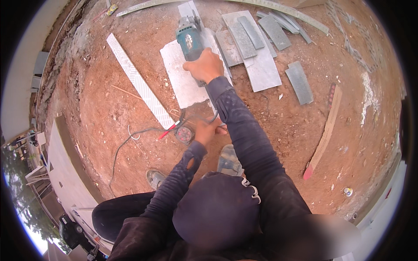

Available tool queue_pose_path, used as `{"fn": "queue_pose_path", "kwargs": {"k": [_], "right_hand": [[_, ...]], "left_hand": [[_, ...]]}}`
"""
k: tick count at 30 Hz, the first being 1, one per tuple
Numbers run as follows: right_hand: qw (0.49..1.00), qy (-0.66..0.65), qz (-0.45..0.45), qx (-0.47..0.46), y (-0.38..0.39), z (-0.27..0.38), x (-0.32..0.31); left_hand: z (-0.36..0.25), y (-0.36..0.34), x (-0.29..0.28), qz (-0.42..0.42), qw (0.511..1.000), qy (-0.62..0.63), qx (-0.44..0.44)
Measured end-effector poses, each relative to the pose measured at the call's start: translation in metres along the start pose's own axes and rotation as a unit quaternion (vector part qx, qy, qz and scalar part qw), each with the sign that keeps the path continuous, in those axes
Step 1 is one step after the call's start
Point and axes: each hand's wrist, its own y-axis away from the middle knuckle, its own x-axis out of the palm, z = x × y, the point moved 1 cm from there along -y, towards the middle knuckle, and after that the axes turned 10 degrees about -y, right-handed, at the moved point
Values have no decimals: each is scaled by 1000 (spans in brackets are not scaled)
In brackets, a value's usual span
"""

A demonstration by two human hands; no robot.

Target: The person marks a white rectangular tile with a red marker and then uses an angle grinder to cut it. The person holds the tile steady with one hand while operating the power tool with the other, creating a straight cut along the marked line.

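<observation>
My right hand is wrapped around the body of a teal angle grinder, whose head points away from me. The grinder is over a long pale tile strip, which lies across a white slab on the ground. Closer to me, my left hand is closed at the strip's near end, with its fingers partly hidden. Beside that hand lie a round dark and pink disc-shaped thing and a red pencil-like stick. A dark cord runs past them.
A white ridged tile strip lies to the left on reddish dirt. Grey tile pieces and a larger pale tile are stacked to the right. Farther right is a wooden strip. A long pale bar crosses the far side.
</observation>
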Motion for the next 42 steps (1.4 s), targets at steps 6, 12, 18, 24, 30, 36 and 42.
{"fn": "queue_pose_path", "kwargs": {"k": [6, 12, 18, 24, 30, 36, 42], "right_hand": [[1000, 8, -12, 13, -7, 7, 7], [1000, 14, -24, 9, -12, 9, 10], [1000, 21, -17, 14, -18, 14, 11], [999, 22, -20, 20, -12, 13, 11], [999, 23, -21, 7, -7, 9, 12], [999, 21, -29, -9, -7, 1, 14], [999, 19, -25, 6, -3, 1, 15]], "left_hand": [[8, -3, -1, 8, 1000, -4, 2], [10, -5, -2, 13, 1000, -11, 4], [11, -6, -2, 16, 1000, -14, 5], [11, -8, -3, 19, 1000, -14, 7], [10, -8, -3, 20, 1000, -15, 10], [10, -10, -3, 21, 1000, -16, 13], [11, -10, -4, 21, 1000, -16, 15]]}}
